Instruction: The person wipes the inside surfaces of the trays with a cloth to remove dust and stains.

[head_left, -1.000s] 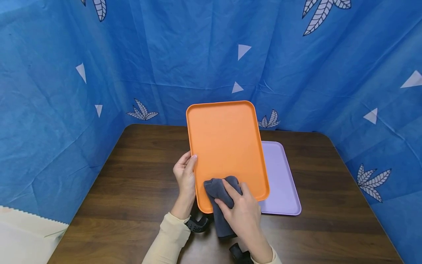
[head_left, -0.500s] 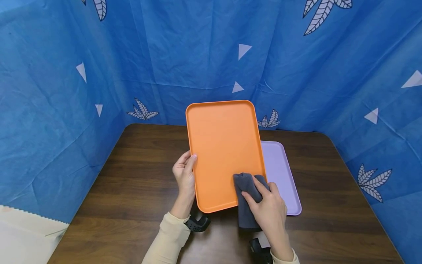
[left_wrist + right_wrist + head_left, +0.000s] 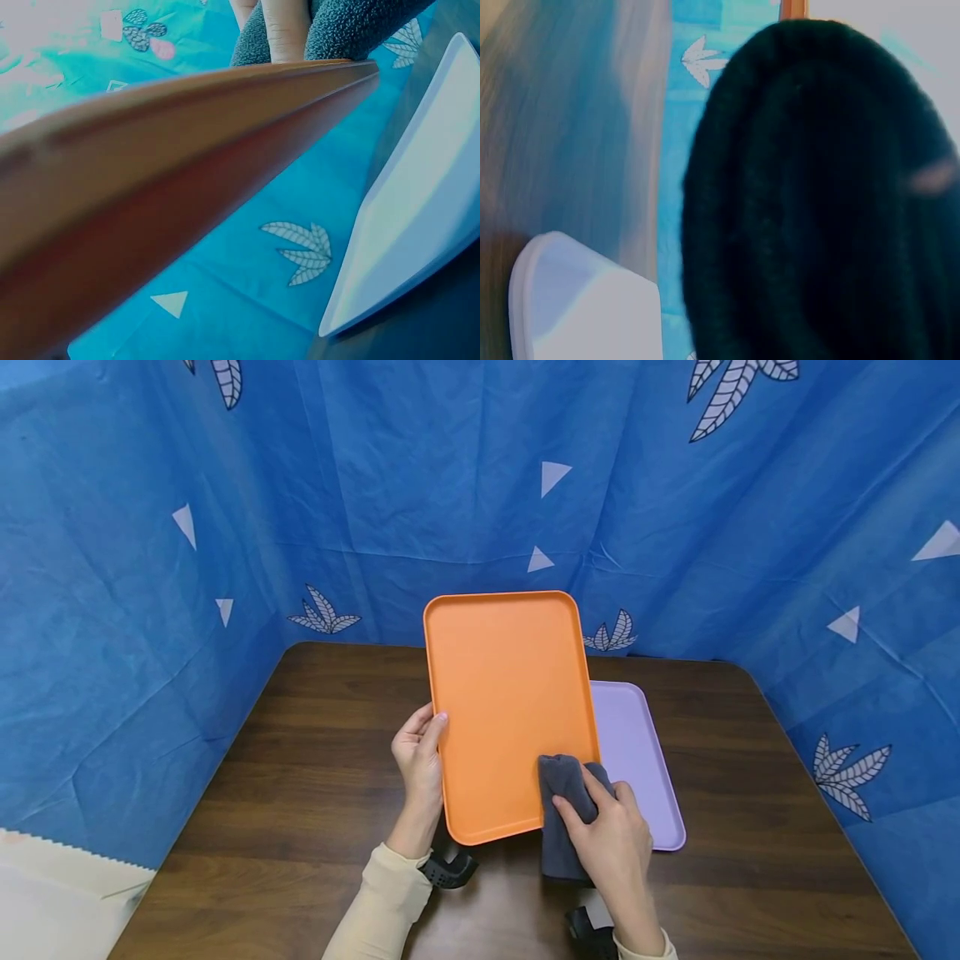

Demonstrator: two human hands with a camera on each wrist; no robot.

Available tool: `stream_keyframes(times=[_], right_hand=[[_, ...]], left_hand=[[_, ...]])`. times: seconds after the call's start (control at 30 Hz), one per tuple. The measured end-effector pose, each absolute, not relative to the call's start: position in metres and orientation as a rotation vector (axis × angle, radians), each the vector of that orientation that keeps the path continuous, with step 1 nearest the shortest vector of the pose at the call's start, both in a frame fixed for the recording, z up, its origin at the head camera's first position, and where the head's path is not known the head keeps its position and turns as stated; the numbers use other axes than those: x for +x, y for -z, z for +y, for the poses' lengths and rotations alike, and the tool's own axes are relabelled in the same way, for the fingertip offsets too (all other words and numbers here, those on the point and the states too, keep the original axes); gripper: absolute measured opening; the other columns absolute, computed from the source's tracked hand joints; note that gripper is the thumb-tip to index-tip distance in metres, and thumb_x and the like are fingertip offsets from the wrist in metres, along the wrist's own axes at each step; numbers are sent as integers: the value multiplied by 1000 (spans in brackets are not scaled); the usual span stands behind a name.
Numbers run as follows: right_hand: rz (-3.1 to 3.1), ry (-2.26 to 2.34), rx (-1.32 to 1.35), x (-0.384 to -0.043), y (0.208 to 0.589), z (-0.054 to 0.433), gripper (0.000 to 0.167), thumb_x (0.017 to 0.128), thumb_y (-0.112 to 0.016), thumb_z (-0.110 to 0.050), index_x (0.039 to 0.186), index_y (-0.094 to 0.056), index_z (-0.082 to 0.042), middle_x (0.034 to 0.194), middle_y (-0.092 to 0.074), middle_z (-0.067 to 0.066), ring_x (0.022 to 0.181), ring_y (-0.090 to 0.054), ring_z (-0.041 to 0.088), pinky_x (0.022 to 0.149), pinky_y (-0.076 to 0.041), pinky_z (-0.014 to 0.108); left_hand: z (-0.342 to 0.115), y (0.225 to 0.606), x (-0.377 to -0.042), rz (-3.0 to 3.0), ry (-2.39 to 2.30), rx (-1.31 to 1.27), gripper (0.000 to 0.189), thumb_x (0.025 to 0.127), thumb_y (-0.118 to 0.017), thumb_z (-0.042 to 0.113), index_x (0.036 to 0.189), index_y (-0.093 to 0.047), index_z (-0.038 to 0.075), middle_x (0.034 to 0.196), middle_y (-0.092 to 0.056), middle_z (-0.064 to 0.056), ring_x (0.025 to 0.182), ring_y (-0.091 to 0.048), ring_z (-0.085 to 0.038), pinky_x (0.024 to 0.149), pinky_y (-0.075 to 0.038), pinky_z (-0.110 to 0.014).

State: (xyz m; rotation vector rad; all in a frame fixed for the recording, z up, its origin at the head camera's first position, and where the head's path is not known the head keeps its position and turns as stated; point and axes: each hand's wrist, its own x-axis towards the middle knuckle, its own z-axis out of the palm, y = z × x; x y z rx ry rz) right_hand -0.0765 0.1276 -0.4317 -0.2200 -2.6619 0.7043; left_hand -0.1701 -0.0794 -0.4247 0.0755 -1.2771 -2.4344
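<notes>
My left hand grips the left edge of an orange tray, thumb over the rim, and holds it tilted up above the table. A folded dark grey cloth is held in my right hand, pressed at the tray's lower right corner, which it covers. In the left wrist view the tray appears edge-on, with the cloth and fingers of the right hand over its far end. The cloth fills most of the right wrist view, a thick fold of it close to the camera.
A lilac tray lies on the brown wooden table, partly behind the orange tray. Blue patterned curtain surrounds the table's back and sides. Something white is at the lower left.
My right hand has moved the cloth rightward along the orange tray's lower part to its right corner, then stayed nearly still. The left hand keeps its hold on the tray.
</notes>
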Motion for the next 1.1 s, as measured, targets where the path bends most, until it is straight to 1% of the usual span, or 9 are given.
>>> stream_keyframes(times=[0.17,0.33,0.43,0.5,0.63,0.73,0.93,1.1], right_hand=[[-2651,-683,-202,-75,432,121,57,73,-86,-33,123,-69,-10,88,-57,16,57,-53,26,48,-44,40],[-2657,-676,-164,-75,432,112,57,73,-85,-34,123,-69,-11,91,-59,16,60,-56,28,49,-45,40],[-2664,-674,-132,-75,432,105,56,74,-85,-35,123,-69,-12,93,-60,16,60,-55,26,47,-44,38],[-2669,-666,-108,-76,431,100,56,74,-85,-36,123,-70,-13,93,-59,15,57,-52,23,46,-42,35],[-2682,-647,-46,-77,429,88,56,75,-84,-38,123,-69,-15,86,-54,11,54,-42,16,45,-35,29],[-2667,-608,37,-77,428,77,56,73,-84,-40,122,-70,-16,82,-51,8,53,-38,14,45,-32,27],[-2604,-504,239,-77,427,56,54,70,-86,-40,118,-72,-19,83,-54,8,55,-45,14,45,-35,26],[-2578,-466,350,-78,425,46,52,69,-87,-40,116,-73,-22,82,-55,6,54,-46,13,44,-35,24]], left_hand=[[-80,426,-171,-1283,2432,86,16,87,-63,-2,101,-71,-3,81,-74,2,72,-70,-9,66,-57,-22],[-80,428,-171,-1285,2431,88,16,88,-63,-1,101,-71,-3,81,-74,1,72,-70,-10,66,-57,-23],[-80,429,-172,-1283,2430,85,16,88,-63,-1,102,-71,-3,82,-75,1,73,-71,-10,67,-57,-24],[-80,430,-172,-1281,2429,86,16,88,-62,-1,102,-71,-3,83,-75,0,73,-71,-11,67,-58,-24],[-80,432,-174,-1275,2427,102,15,88,-63,-1,101,-71,-2,82,-75,1,73,-70,-10,66,-57,-24],[-80,432,-174,-1271,2419,114,16,88,-63,-1,101,-71,-4,81,-75,1,72,-70,-10,66,-57,-23],[-79,432,-174,-1282,2407,137,19,88,-63,0,104,-70,-7,80,-74,2,73,-70,-10,67,-57,-23],[-79,433,-175,-1309,2388,193,19,88,-64,0,105,-69,-7,79,-74,4,72,-70,-10,65,-57,-23]])
